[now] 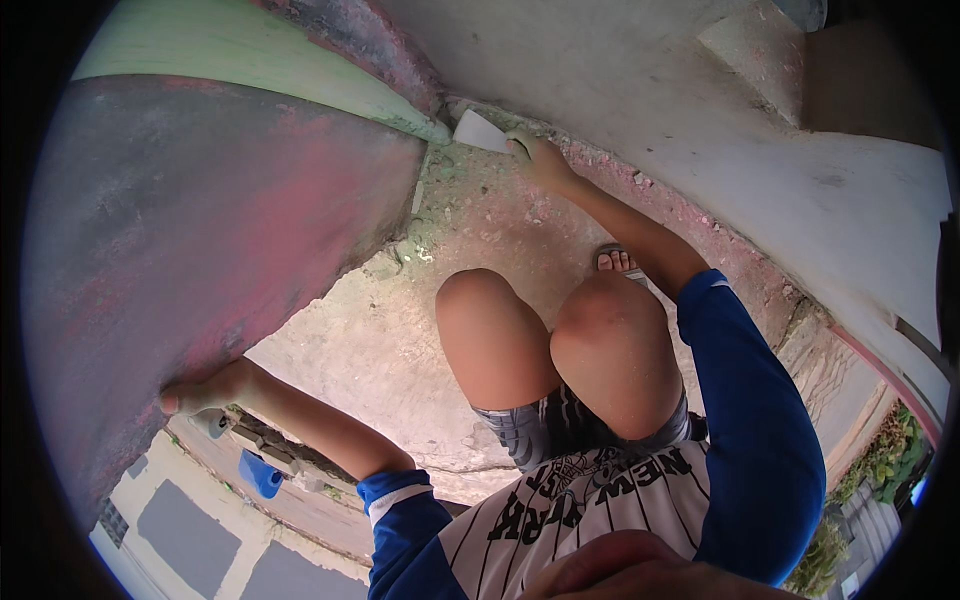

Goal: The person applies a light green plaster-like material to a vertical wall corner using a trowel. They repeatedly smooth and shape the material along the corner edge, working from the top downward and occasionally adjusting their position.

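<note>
My right hand (542,160) reaches to the far corner by the floor, closed on a flat white piece (481,132) that looks like a scraper blade; any handle is hidden. The piece's tip lies next to the lower end of a pale green strip of wall (270,65) and the crumbly base. My left hand (208,388) is at the left, curled against the edge of a grey wall with worn pink paint (270,210). Some of its fingers are hard to see.
My bent knees (590,340) are over the rough, dusty concrete floor (350,350). A pale wall (640,80) with crumbling plaster along its foot runs down the right. Beyond the left wall's edge are a blue object (260,474) and stacked blocks (262,445). Plants (893,450) grow at the lower right.
</note>
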`<state>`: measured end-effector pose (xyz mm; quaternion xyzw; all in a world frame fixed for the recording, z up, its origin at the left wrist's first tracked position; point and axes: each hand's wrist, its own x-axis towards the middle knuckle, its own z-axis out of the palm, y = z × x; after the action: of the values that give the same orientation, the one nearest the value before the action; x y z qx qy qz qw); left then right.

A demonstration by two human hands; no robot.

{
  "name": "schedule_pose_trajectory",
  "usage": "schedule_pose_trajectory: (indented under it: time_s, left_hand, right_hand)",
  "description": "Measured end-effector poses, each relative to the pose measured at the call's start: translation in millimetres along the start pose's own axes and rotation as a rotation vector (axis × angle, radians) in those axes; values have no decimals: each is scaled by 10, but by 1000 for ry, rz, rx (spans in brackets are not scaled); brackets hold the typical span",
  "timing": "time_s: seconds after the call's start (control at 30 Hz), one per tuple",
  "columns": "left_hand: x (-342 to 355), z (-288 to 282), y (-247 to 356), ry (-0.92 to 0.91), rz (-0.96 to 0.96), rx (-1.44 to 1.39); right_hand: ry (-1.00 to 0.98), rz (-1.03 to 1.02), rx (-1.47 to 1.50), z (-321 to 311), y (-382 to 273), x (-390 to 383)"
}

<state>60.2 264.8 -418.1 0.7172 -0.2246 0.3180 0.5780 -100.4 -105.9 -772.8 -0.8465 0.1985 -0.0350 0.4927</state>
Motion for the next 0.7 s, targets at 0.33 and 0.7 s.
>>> schedule_pose_trajectory:
  time_s: [0.33, 0.7]
  left_hand:
    - [99, 110, 177, 56, 217, 182]
    - [-121, -163, 186, 189, 184, 160]
  right_hand:
    - [313, -31, -75, 446, -90, 564]
    - [232, -42, 45, 259, -637, 603]
